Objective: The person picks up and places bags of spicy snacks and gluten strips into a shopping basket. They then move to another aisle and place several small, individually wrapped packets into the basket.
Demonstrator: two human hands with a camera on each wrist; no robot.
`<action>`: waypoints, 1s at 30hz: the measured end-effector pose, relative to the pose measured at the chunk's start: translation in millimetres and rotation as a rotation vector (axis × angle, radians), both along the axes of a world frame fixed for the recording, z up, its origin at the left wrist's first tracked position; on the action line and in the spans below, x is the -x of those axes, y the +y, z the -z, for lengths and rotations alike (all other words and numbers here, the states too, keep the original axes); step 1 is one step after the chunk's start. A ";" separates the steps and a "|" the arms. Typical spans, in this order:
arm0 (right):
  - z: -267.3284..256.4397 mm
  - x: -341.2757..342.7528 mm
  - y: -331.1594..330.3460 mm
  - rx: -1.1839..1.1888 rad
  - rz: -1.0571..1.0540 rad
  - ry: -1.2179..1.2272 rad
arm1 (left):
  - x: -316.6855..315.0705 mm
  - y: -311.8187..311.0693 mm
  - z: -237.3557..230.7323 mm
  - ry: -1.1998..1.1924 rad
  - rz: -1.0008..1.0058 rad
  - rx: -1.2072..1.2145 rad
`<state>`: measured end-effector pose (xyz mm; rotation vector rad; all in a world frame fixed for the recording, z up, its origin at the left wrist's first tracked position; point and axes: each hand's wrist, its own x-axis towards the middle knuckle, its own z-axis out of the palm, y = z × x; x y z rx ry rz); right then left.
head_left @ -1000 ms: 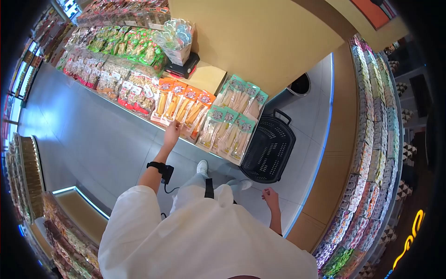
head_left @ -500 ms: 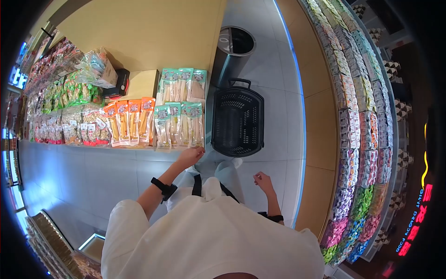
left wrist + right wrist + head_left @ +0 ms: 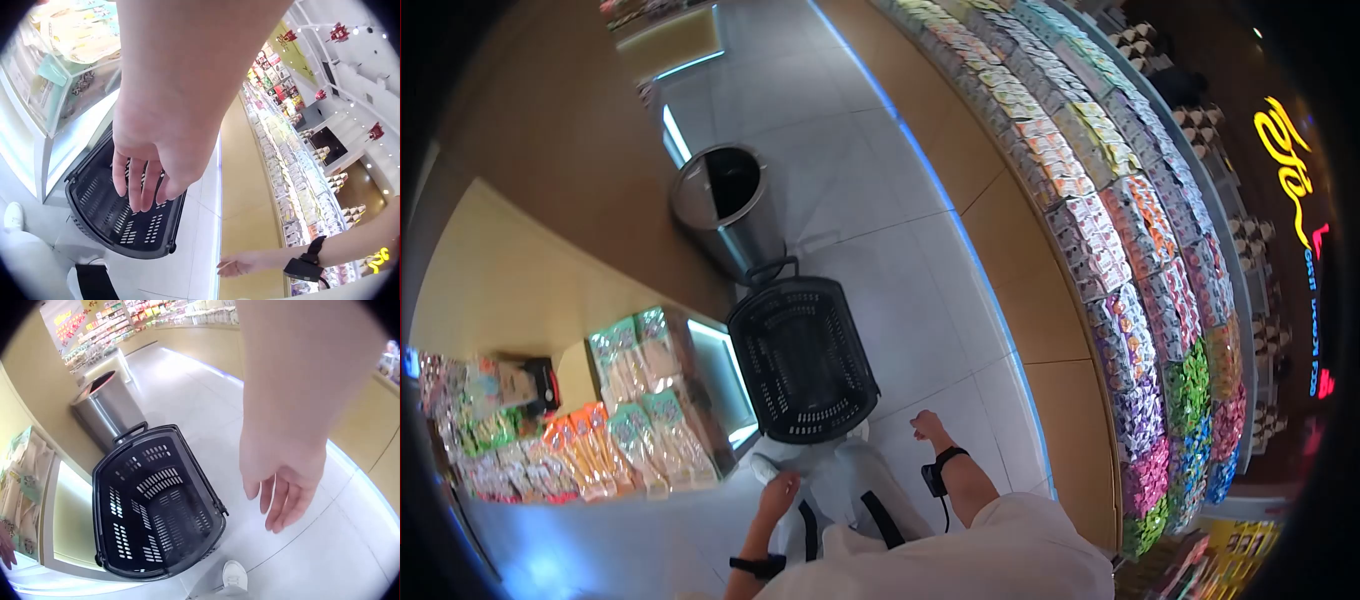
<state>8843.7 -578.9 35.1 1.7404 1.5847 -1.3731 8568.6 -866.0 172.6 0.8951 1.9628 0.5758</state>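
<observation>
A black plastic shopping basket (image 3: 805, 355) with slotted walls stands on the floor just in front of the person's legs, its handle (image 3: 131, 432) folded out at the far end. My left hand (image 3: 778, 494) hangs near the basket's near left side, holding nothing. Its fingers (image 3: 150, 181) dangle loosely and overlap the basket in the left wrist view. To the basket's right, my right hand (image 3: 927, 427) is also bare, with relaxed fingers pointing down over the floor in the right wrist view. Teal-topped snack packs (image 3: 662, 430) and orange-topped packs (image 3: 590, 452) lie on the display left of the basket.
A metal trash bin (image 3: 740, 235) stands right behind the basket, beside a tan partition (image 3: 510, 270). Along the right runs a long curved counter (image 3: 1040, 300) stacked with rows of small packaged sweets. Grey floor tiles (image 3: 900, 290) stretch between them.
The head view has swung right, so the snack display now sits at lower left. My left hand has moved from the orange packs, past the teal ones, to beside the basket.
</observation>
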 end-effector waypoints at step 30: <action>138.7 271.7 157.9 -0.549 -0.102 0.051 | -15.0 -14.0 46.3 -0.002 -0.372 0.169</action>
